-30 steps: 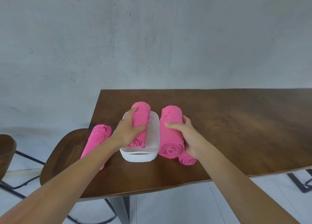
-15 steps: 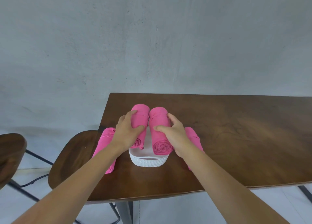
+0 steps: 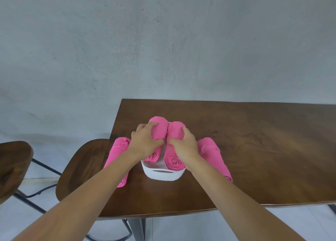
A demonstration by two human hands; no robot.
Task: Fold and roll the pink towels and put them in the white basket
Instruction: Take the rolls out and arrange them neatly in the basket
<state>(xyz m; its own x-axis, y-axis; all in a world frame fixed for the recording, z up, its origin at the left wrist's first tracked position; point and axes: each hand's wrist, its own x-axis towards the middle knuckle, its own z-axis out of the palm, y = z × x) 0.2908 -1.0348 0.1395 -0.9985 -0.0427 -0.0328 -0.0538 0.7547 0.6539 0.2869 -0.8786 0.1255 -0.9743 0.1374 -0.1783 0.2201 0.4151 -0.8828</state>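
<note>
Inside the white basket [image 3: 163, 175], two pink towels lay rolled and side by side, touching along their length, their spiral ends turned toward the person and their far ends reaching up over the far rim. The left roll [image 3: 160, 127] was clamped under the person's left hand [image 3: 145, 142], fingers curled over its top and thumb tucked into the seam between the rolls. The right roll [image 3: 174, 163] was gripped the same way by the right hand [image 3: 183, 145], the two thumbs nearly meeting at the middle. Both hands appeared to be pressing the pair down to seat them, and the basket looked full across its width.

Two more towels, already rolled, lay on the table outside it: a third roll [image 3: 118, 150] just beside the basket's left wall, partly hidden by the left forearm, and a fourth roll [image 3: 212, 153] just beside its right wall, behind the right wrist. No flat towel was in view, so the folding and rolling looked finished. The packing stood about half done, with two rolls in and two to go; whether those would fit beside the first pair or have to ride on top could not be told.

The basket stood near the front left corner of the dark wooden table [image 3: 254, 150]. A near stool [image 3: 81, 166] sat at the table's left end and a far stool [image 3: 12, 164] farther left, before a grey wall [image 3: 163, 40].
</note>
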